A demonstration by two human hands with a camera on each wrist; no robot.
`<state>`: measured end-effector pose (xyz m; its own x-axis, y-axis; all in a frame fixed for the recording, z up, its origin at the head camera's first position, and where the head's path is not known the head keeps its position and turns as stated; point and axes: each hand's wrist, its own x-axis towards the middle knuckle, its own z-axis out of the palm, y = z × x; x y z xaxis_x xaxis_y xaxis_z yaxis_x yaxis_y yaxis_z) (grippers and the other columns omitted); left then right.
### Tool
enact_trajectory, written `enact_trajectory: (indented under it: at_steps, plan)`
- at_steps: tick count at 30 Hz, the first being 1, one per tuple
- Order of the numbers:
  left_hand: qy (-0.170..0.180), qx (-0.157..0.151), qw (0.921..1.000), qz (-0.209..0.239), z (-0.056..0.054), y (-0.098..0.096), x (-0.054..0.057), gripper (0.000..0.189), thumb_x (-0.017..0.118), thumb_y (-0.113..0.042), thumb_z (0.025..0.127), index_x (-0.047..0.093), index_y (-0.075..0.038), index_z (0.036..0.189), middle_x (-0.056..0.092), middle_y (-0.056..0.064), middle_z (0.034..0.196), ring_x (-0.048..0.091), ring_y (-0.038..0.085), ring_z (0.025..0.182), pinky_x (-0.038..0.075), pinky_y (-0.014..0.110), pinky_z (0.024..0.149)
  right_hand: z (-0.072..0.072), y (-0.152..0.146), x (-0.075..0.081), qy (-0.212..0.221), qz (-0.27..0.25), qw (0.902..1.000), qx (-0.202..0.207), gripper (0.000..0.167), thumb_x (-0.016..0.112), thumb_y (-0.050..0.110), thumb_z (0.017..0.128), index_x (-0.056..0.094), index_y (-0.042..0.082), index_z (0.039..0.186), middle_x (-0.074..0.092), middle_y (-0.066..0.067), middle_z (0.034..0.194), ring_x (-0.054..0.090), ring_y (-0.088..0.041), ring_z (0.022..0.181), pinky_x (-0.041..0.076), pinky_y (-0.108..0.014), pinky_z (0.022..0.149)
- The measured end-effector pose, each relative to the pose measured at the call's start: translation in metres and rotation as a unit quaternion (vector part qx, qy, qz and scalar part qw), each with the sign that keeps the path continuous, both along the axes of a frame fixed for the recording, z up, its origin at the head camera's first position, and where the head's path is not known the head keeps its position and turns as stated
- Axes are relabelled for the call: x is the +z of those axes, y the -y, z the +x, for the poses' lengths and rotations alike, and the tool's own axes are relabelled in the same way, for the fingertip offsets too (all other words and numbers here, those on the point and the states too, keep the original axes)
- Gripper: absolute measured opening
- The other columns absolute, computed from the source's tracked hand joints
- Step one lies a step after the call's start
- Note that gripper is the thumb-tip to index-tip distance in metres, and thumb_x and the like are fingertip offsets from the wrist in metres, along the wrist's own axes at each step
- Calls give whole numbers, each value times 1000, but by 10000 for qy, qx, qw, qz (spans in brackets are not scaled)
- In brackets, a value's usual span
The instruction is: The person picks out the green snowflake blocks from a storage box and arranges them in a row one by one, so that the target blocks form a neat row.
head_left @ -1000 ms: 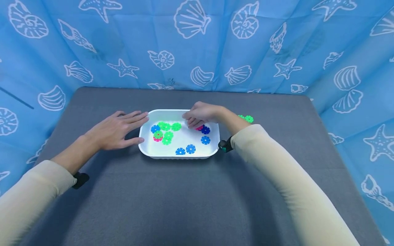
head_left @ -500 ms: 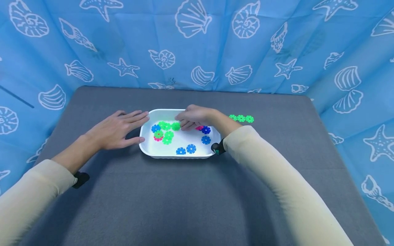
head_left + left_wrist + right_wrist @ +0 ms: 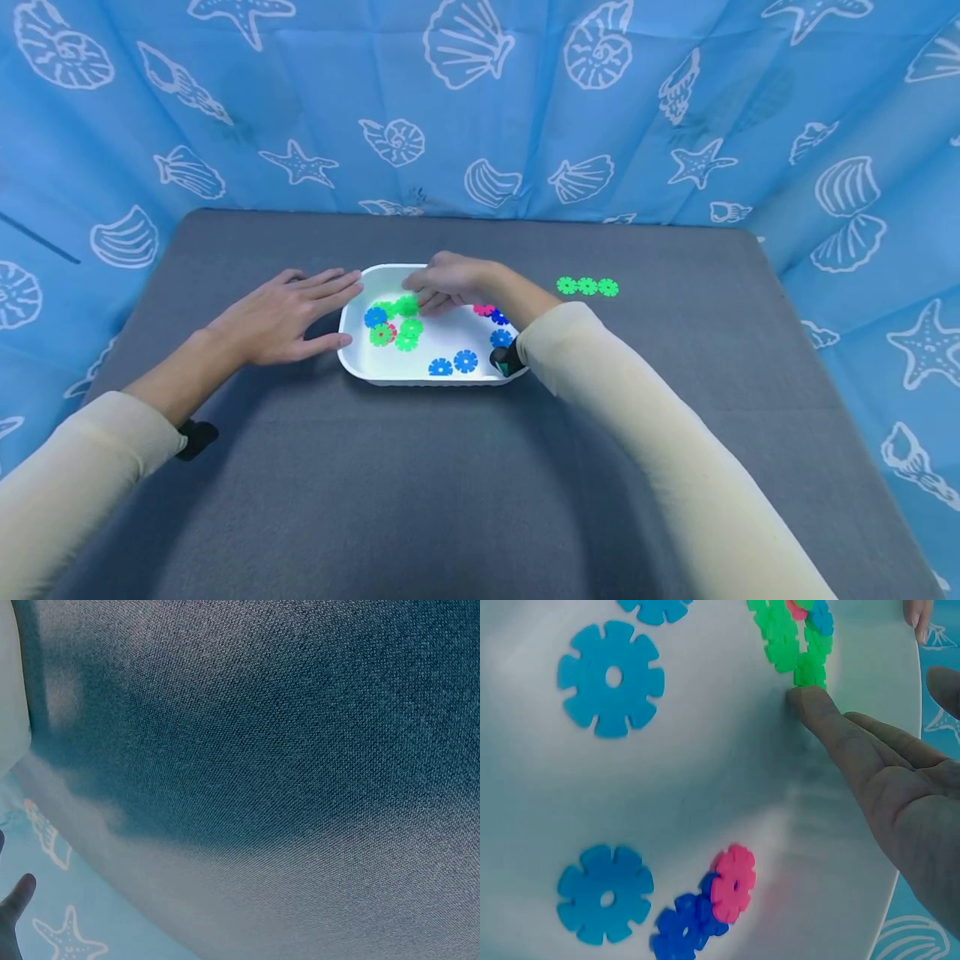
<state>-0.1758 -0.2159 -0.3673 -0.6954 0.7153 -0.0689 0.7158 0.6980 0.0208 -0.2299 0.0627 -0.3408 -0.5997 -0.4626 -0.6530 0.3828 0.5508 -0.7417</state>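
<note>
Inside the white tray (image 3: 431, 382), mostly in its left half, green discs (image 3: 409, 329) are overlapped and crowded around a blue disc (image 3: 376, 317). One green edge seems to be touched by a fingertip of the right hand (image 3: 447, 282), whose grip is uncurled, with nothing seen clasped. The tray's left rim is met by the straight fingers of the left hand (image 3: 288, 318); nothing is held there either. Near the right end, dark blue discs (image 3: 681, 922) are partly covered by a pink disc (image 3: 735, 883). Three green discs (image 3: 587, 287) are lined up on the tabletop (image 3: 375, 475), beyond the tray.

If pressed too hard, the green discs could be driven over their neighbours, and colours could be mixed. Because the pieces look thin and flat, they may not be easily lifted. Should the rim be only lightly braced, the tray could be slid leftward. Loose blue discs could be knocked by the black wrist device (image 3: 506, 360) above them.
</note>
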Motion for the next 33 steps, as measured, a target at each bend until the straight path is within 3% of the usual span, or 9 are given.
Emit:
enact_trajectory:
  at_steps: [5,14,21,33]
  plan:
    - [13,30,10000,-7,0,0,0,80,54,-59,95,32,-15,157,28,7,163,33,33,145,32,66,106,-1,4,-1,233,-226,9994,-102,56,56,27,103,38,-4,145,55,-22,139,56,-31,128,47,-40,102]
    - [11,74,10000,-41,-1,-1,-1,81,56,-60,94,32,-15,157,28,7,162,32,33,146,33,65,106,-3,11,-3,280,-333,9990,21,58,56,28,103,36,-3,147,56,-22,137,58,-30,125,47,-38,103]
    - [67,93,9999,-10,0,-1,0,80,55,-59,95,31,-14,157,28,7,162,32,34,146,32,67,105,-2,19,-7,527,-522,9972,-46,52,57,21,102,39,-2,145,55,-22,136,57,-31,126,48,-39,101]
    - [49,55,10000,45,-1,0,-3,80,52,-61,95,31,-14,157,28,7,163,32,33,146,32,66,106,2,37,-6,693,-420,9966,133,51,56,20,103,39,0,146,53,-22,136,64,-33,116,53,-39,94]
